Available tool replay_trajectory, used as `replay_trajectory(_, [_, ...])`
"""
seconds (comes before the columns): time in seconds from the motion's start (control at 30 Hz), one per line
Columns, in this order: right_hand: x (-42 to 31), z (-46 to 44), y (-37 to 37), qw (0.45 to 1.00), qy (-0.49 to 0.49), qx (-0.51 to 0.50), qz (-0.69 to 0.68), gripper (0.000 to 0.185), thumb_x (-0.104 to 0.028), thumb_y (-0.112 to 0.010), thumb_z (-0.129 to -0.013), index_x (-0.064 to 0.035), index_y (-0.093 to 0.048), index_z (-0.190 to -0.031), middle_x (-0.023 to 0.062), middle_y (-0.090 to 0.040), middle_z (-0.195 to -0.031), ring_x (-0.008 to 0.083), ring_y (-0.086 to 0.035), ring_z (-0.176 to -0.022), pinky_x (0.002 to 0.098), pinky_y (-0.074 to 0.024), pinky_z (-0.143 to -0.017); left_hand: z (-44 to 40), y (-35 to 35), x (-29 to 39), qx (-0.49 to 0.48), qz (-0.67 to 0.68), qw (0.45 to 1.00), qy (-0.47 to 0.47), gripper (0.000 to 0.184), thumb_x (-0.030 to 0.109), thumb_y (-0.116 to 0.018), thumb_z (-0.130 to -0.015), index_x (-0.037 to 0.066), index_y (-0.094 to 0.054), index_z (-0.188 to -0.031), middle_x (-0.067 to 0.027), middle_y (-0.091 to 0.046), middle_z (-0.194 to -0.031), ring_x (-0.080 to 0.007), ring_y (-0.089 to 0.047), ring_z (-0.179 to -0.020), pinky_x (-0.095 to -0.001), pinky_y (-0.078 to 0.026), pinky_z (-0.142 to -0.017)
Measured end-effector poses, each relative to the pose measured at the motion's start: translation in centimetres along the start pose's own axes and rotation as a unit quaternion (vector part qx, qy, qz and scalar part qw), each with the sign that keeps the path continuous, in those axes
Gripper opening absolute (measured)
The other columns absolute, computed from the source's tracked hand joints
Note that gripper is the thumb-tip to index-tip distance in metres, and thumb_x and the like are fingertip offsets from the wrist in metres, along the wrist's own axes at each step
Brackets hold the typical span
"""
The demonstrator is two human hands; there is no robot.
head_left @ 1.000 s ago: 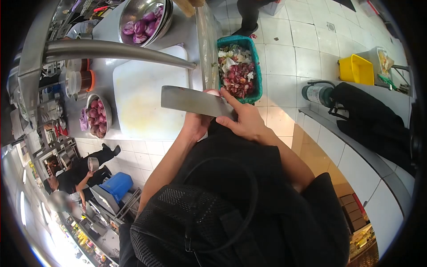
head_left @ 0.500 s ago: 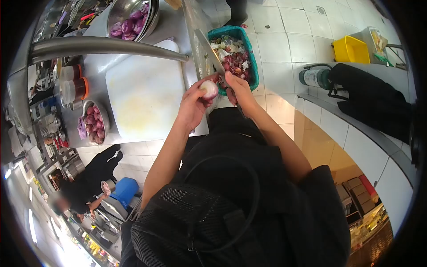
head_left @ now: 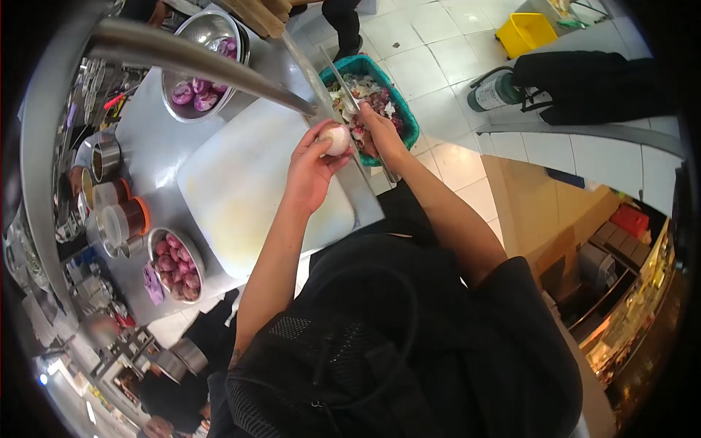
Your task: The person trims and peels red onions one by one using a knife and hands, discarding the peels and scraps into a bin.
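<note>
"Where is the onion held?"

"The pale onion is held in the left hand, a little above the centre of the frame. It is pinched between the thumb and the curled fingers, over the edge of a white cutting board."

"And the right hand?"

"It is closed around a knife, just to the right of the onion. The handle is mostly covered by the palm. The blade is seen almost edge-on and is pointed toward the upper left."

"What is seen beneath the knife?"

"A green basket, set at upper centre beside the counter. It is filled with purple skins and pale scraps."

"Are more onions seen?"

"Yes. Dark reddish ones are heaped in a metal bowl at the left, below the middle. Bright purple ones are kept in stacked-looking metal bowls at upper left, partly hidden by a metal bar."

"What else is placed on the counter?"

"Containers with orange rims are stood at the left, near the bowl of reddish onions."

"And across the floor?"

"A yellow bin is seen at upper right, with a green cylinder below it, next to black cloth."
</note>
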State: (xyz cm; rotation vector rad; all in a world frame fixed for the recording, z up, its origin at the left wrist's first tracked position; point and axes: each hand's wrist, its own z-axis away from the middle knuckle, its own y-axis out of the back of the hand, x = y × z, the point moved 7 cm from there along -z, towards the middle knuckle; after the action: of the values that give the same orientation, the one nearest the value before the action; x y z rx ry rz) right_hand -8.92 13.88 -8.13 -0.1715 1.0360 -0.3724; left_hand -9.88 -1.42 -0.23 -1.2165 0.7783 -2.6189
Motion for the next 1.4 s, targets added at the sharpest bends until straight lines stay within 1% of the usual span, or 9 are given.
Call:
replay_trajectory(0.03, [0.1, 0.5, -0.4, 1.000, 0.009, 0.008, 0.000, 0.054, -0.059, -0.044, -0.105, -0.0081, -0.062, -0.100, -0.0037, -0.042, -0.054, 0.0069, -0.036, -0.042, 0.0261, -0.0276, -0.042, -0.2, 0.7, -0.3, -0.012, -0.002, 1.000, 0.000, 0.036, 0.012, -0.058, -0.096, 0.004, -0.053, -0.131, -0.0130, -0.066, -0.119, -0.0251, -0.070, -0.089, -0.0347, -0.059, -0.079])
replay_trajectory(0.1, [0.0, 2.1, -0.9, 0.998, 0.039, 0.048, -0.004, 0.060, -0.050, -0.048, -0.107, -0.0055, -0.052, -0.147, -0.0089, -0.045, -0.070, 0.0020, -0.037, -0.054, 0.0214, -0.0269, -0.047, -0.8, 2.5, -0.8, 0.011, -0.027, 1.000, 0.007, 0.038, 0.014, -0.061, -0.097, 0.001, -0.053, -0.131, -0.0144, -0.067, -0.114, -0.0231, -0.069, -0.088, -0.0328, -0.058, -0.078])
replay_trajectory(0.33, [-0.2, 8.4, -3.2, 0.967, 0.247, 0.027, 0.050, 0.064, -0.040, -0.054, -0.106, -0.0017, -0.039, -0.155, -0.0064, -0.054, -0.081, 0.0029, -0.037, -0.061, 0.0217, -0.0330, -0.054, -2.3, 2.9, 0.2, 0.036, -0.112, 0.993, -0.023, 0.033, 0.018, -0.069, -0.094, -0.001, -0.060, -0.120, -0.0129, -0.067, -0.108, -0.0187, -0.068, -0.083, -0.0292, -0.056, -0.072])
replay_trajectory(0.47, [-2.7, 10.1, -4.8, 0.894, 0.322, 0.092, 0.299, 0.079, -0.047, -0.064, -0.094, -0.0089, -0.037, -0.157, 0.0131, -0.066, -0.079, 0.0274, -0.061, -0.065, 0.0380, -0.0486, -0.068, -2.8, 2.9, 0.1, -0.005, -0.108, 0.994, -0.030, 0.035, 0.020, -0.075, -0.090, 0.005, -0.064, -0.119, -0.0064, -0.067, -0.111, -0.0154, -0.065, -0.093, -0.0311, -0.053, -0.081])
replay_trajectory(0.5, [-3.9, 10.8, -5.4, 0.891, 0.247, 0.097, 0.367, 0.084, -0.053, -0.066, -0.090, -0.0110, -0.039, -0.157, 0.0235, -0.065, -0.080, 0.0379, -0.066, -0.073, 0.0425, -0.0509, -0.073, -2.5, 2.6, 0.3, -0.018, -0.084, 0.995, -0.048, 0.037, 0.021, -0.077, -0.089, 0.007, -0.064, -0.120, -0.0039, -0.066, -0.111, -0.0144, -0.064, -0.097, -0.0319, -0.052, -0.085])
replay_trajectory(0.73, [-4.0, 10.2, -5.9, 0.880, 0.230, 0.122, 0.396, 0.086, -0.050, -0.070, -0.086, -0.0112, -0.039, -0.156, 0.0251, -0.066, -0.080, 0.0401, -0.066, -0.073, 0.0429, -0.0513, -0.073, -2.3, 3.3, 0.4, -0.004, -0.114, 0.993, -0.036, 0.038, 0.023, -0.076, -0.089, 0.011, -0.064, -0.123, -0.0008, -0.065, -0.115, -0.0130, -0.062, -0.104, -0.0323, -0.049, -0.090])
replay_trajectory(1.2, [-1.7, 8.8, -5.2, 0.965, 0.258, 0.023, 0.045, 0.064, -0.043, -0.060, -0.102, -0.0019, -0.048, -0.150, 0.0097, -0.058, -0.142, 0.0148, -0.056, -0.118, 0.0324, -0.0479, -0.098, -2.1, 3.2, 1.7, -0.080, -0.143, 0.986, 0.019, 0.024, 0.009, -0.062, -0.095, 0.002, -0.069, -0.117, -0.0001, -0.068, -0.097, -0.0088, -0.060, -0.079, -0.0232, -0.045, -0.069])
replay_trajectory(1.33, [-1.5, 8.6, -4.9, 0.960, 0.276, 0.040, 0.033, 0.065, -0.045, -0.060, -0.102, -0.0010, -0.049, -0.149, 0.0064, -0.068, -0.118, 0.0105, -0.062, -0.097, 0.0258, -0.0502, -0.081, -1.8, 3.3, 2.0, -0.113, -0.147, 0.982, 0.022, 0.028, 0.010, -0.063, -0.094, 0.002, -0.067, -0.120, -0.0012, -0.069, -0.100, -0.0099, -0.062, -0.085, -0.0239, -0.045, -0.071])
replay_trajectory(1.4, [-1.3, 7.9, -3.7, 0.971, 0.227, 0.069, 0.015, 0.064, -0.045, -0.058, -0.103, -0.0015, -0.048, -0.149, -0.0020, -0.064, -0.085, 0.0045, -0.054, -0.070, 0.0200, -0.0409, -0.061, -1.5, 3.6, 2.0, -0.137, -0.192, 0.971, 0.036, 0.030, 0.013, -0.064, -0.094, 0.002, -0.066, -0.122, -0.0033, -0.070, -0.107, -0.0113, -0.064, -0.090, -0.0262, -0.047, -0.074])
